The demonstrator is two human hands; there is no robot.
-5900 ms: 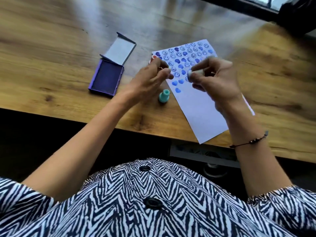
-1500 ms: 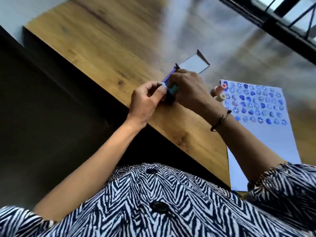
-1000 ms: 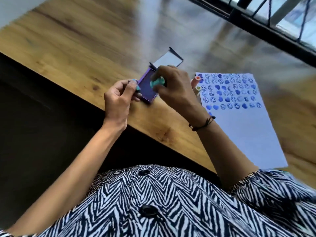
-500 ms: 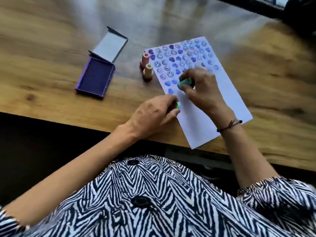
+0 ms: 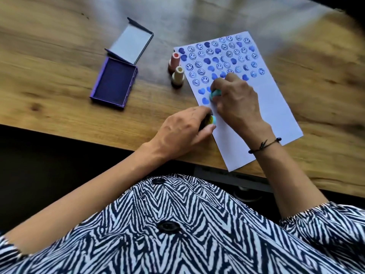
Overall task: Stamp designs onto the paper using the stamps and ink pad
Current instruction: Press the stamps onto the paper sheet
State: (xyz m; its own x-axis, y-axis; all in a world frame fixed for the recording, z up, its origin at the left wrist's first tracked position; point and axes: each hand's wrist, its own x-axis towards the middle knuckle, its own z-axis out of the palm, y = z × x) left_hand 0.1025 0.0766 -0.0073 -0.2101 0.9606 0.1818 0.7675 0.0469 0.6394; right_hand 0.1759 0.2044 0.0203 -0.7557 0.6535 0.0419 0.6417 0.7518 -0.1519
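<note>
A white paper (image 5: 274,107) lies on the wooden table, its upper half covered with blue smiley and heart prints. My right hand (image 5: 237,99) grips a teal stamp (image 5: 214,94) pressed down on the paper below the heart prints. My left hand (image 5: 183,131) rests at the paper's left edge, closed around a small yellow-and-teal stamp cap (image 5: 272,120). The open purple ink pad (image 5: 114,82) sits to the left with its lid (image 5: 131,43) folded back.
A pink stamp (image 5: 174,61) and a cream stamp (image 5: 178,76) stand upright between the ink pad and the paper. The table's front edge (image 5: 79,133) runs just below my left hand. My striped sleeves and shirt fill the bottom.
My right hand carried the teal stamp from the ink pad over to the paper and set it down among the hearts. My left hand followed to the paper's edge.
</note>
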